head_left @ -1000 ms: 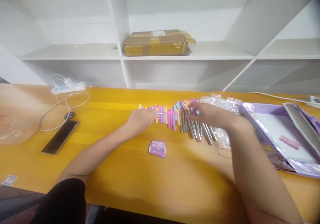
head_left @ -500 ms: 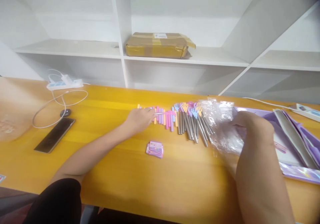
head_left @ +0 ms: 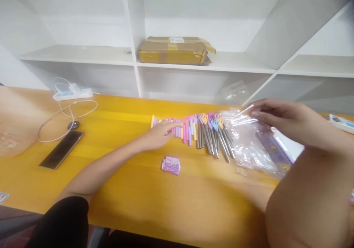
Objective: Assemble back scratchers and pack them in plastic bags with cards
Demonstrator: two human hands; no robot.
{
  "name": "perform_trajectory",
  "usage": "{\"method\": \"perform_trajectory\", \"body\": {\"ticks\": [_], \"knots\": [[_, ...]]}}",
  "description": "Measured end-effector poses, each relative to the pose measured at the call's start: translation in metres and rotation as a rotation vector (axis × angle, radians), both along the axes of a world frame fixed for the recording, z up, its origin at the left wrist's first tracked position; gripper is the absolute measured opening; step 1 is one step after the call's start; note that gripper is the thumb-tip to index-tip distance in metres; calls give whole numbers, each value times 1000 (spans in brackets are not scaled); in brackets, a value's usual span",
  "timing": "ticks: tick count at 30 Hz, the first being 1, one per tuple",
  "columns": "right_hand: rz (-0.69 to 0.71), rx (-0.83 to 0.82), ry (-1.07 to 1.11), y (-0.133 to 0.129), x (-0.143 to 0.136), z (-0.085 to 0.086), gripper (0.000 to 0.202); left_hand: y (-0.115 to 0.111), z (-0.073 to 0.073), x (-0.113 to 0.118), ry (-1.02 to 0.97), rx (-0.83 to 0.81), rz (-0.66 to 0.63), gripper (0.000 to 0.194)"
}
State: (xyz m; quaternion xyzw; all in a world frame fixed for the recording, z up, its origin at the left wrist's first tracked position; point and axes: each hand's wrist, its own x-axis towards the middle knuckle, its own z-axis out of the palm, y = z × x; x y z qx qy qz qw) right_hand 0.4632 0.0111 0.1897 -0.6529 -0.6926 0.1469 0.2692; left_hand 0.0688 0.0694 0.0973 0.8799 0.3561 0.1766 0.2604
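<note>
My left hand [head_left: 158,135] is closed around a back scratcher; its pink hand-shaped head [head_left: 189,119] sticks out to the right past my fingers. Beneath and beside that hand lies a row of coloured tubes [head_left: 190,137] in pink, purple, yellow and blue. Further right, several back scratchers [head_left: 212,139] with metal rods and coloured hand-shaped heads lie in a bunch. My right hand [head_left: 272,113] pinches the edge of a clear plastic bag [head_left: 233,93], raised above a pile of clear bags [head_left: 246,144]. In front of the tubes is a small stack of purple cards [head_left: 170,165].
A purple box [head_left: 273,148] is partly hidden behind my right arm. At the left lie a phone [head_left: 61,149], a mouse [head_left: 73,124] and a power strip [head_left: 72,92] with a white cable. A taped cardboard box [head_left: 177,50] rests on the shelf behind.
My right hand has come up out of the bag pile, lifting a clear bag. In my left hand, the back scratcher has tilted, with its pink head higher and further right.
</note>
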Motion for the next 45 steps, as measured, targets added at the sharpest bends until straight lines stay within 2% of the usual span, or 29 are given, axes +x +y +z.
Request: {"method": "perform_trajectory", "body": {"ticks": [3, 5, 7, 9, 11, 13, 15, 20, 24, 26, 28, 31, 32, 34, 38, 41, 45], "knots": [[230, -24, 377, 1, -50, -2, 54, -7, 10, 3, -93, -222, -70, 34], [317, -60, 491, 3, -83, -9, 51, -10, 17, 5, -200, -398, -135, 41], [341, -110, 552, 5, -114, -19, 47, -14, 20, 7, -314, -516, -173, 49], [346, -146, 620, 6, -139, -28, 47, -17, 20, 9, -407, -499, -154, 50], [353, -160, 693, 8, -155, -35, 47, -19, 18, 11, -468, -411, -82, 42], [351, -180, 745, 10, -161, -40, 44, -22, 16, 12, -501, -381, -7, 34], [338, -214, 778, 14, -160, -43, 41, -23, 16, 12, -528, -423, 20, 36], [343, -306, 804, 19, -164, -52, 43, -26, 15, 13, -556, -506, -49, 36], [281, -274, 804, 21, -182, -66, 45, -29, 6, 17, -512, -503, -83, 30], [233, -194, 845, 27, -183, -73, 47, -28, 2, 19, -524, -508, -85, 28], [160, -18, 946, 35, -176, -76, 46, -26, 2, 19, -613, -536, -52, 28], [29, 263, 1053, 42, -155, -70, 38, -19, 9, 16, -870, -678, 114, 29], [16, 295, 1041, 41, -148, -65, 35, -16, 13, 13, -966, -726, 179, 27], [60, 247, 939, 33, -141, -54, 36, -10, 23, 8, -1142, -774, 269, 22], [257, -33, 608, 3, -151, -35, 44, -4, 44, -4, -1358, -698, 285, 18], [395, -111, 412, -13, -168, -32, 47, -4, 55, -12, -1418, -641, 274, 20], [479, -20, 258, -14, -182, -38, 48, -7, 67, -20, -1483, -635, 262, 29]]}}
